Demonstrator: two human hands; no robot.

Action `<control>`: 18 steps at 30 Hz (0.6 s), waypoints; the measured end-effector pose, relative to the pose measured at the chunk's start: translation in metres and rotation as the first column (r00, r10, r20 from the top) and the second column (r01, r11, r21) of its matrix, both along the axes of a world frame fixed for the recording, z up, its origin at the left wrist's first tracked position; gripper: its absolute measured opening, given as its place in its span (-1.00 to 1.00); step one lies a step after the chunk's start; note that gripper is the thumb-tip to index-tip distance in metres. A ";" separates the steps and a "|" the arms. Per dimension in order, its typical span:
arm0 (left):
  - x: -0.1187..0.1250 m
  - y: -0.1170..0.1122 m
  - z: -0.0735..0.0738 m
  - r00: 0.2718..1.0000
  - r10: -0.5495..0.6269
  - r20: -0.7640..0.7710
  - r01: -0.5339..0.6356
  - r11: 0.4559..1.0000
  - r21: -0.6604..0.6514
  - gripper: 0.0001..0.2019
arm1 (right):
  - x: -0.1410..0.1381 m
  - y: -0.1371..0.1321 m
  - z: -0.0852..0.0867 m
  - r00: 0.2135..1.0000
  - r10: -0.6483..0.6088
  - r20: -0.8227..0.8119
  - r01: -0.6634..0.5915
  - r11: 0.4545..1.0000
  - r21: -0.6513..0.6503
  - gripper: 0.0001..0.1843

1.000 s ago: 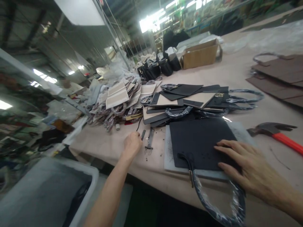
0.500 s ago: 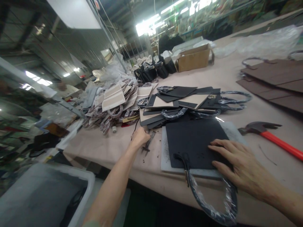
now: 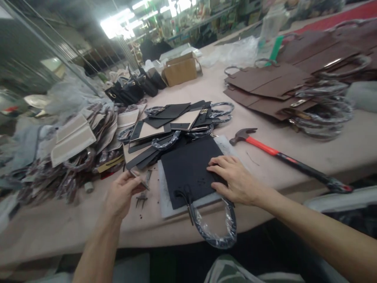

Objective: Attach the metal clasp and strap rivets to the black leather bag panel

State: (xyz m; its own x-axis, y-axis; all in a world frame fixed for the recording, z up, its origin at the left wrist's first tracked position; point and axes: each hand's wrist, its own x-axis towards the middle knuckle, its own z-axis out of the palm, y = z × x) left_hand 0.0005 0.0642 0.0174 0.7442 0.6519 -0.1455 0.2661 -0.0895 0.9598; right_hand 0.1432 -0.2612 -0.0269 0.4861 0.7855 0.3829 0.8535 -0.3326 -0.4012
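Note:
My left hand (image 3: 125, 190) pinches a slim metal rod-like tool (image 3: 143, 181) just above the table; its exact kind is unclear. Close beside it lies a pronged metal punch (image 3: 141, 199), with tiny dark bits around. A black bag panel (image 3: 188, 165) rests on a pale board (image 3: 166, 206). Its handle (image 3: 219, 240), wrapped in clear plastic, hangs over the table's front edge. On the panel's right side lies my right hand (image 3: 231, 177), fingers stretched and spread, gripping nothing. A claw hammer (image 3: 266, 148) with a red and black handle lies to the right of the board.
Black and beige bag panels (image 3: 167, 125) are piled behind the board. More beige panels (image 3: 73, 137) with wrapped handles heap up at left. Brown bag panels (image 3: 271, 86) are stacked at right. A cardboard box (image 3: 181, 70) and small black bags (image 3: 135, 86) stand farther back.
My view has swung right, bringing the whole hammer and more brown panels into sight. My left hand has lifted slightly with the slim tool in its fingers. My right hand stays on the panel.

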 end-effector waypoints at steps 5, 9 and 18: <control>0.026 -0.095 -0.005 0.932 -0.224 0.287 0.269 0.954 -0.129 -0.65 | 0.001 -0.001 0.000 1.000 0.013 0.002 -0.013 1.000 -0.003 -0.62; 0.047 -0.123 -0.023 0.889 -0.368 0.272 0.354 0.930 0.099 -0.83 | 0.000 -0.001 0.000 1.000 0.008 0.007 -0.008 1.000 -0.007 -0.61; 0.048 -0.123 -0.039 0.890 -0.356 0.284 0.350 0.934 0.071 -0.84 | -0.001 -0.001 -0.001 1.000 0.006 0.004 -0.006 1.000 0.010 -0.61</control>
